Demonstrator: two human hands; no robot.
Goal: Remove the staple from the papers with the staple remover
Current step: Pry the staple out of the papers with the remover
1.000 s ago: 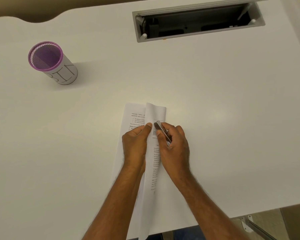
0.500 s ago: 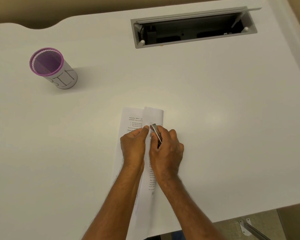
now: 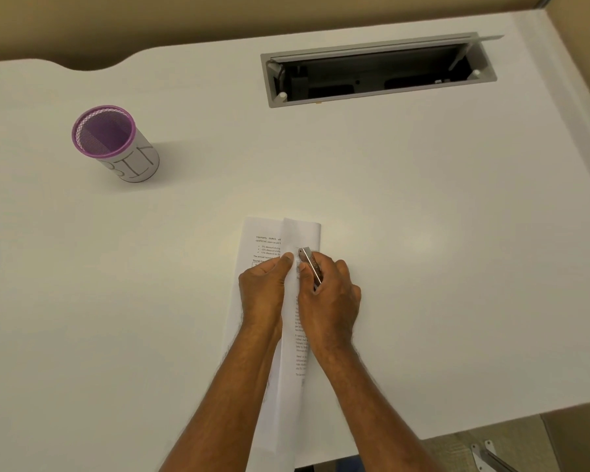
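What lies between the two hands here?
Head view: a folded-over sheet of the papers runs between left hand and right hand, which holds the staple remover.

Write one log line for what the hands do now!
left hand: holds papers | right hand: grips staple remover, tip at raised fold

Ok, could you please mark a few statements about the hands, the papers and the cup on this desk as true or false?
1. The right hand grips the staple remover. True.
2. The purple-rimmed cup lies on its side. False: it stands upright.
3. The left hand touches the papers. True.
4. The cable hatch in the desk is closed. False: it is open.
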